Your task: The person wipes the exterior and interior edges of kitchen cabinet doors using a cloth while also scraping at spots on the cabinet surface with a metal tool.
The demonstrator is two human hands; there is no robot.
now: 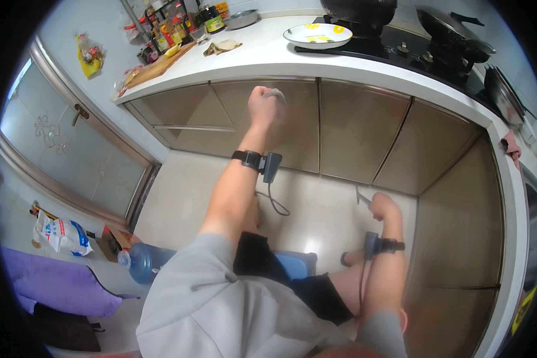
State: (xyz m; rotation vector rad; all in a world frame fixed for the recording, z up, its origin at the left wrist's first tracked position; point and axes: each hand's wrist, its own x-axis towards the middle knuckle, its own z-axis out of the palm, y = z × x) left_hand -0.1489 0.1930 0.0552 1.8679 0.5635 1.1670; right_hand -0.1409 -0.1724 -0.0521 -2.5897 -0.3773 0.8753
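Observation:
My left hand (pixel 262 107) is closed around a small greyish cloth (pixel 275 95) in front of the brown cabinet doors (pixel 291 129), just below the counter's edge. Whether the cloth touches the door, I cannot tell. Lower and to the right, my right hand (pixel 383 206) grips a thin tool with a crosswise end (pixel 361 197), over the floor near the foot of the cabinets; its exact kind is unclear. Both wrists wear black straps with a small box and a cable.
The white counter (pixel 259 49) holds a patterned plate (pixel 317 36), a crumpled cloth (pixel 222 47), a wooden cutting board (pixel 161 67) and bottles. A black gas stove (pixel 394 44) bears pans. A blue stool (pixel 297 265) stands beneath me, a water jug (pixel 147 262) at left.

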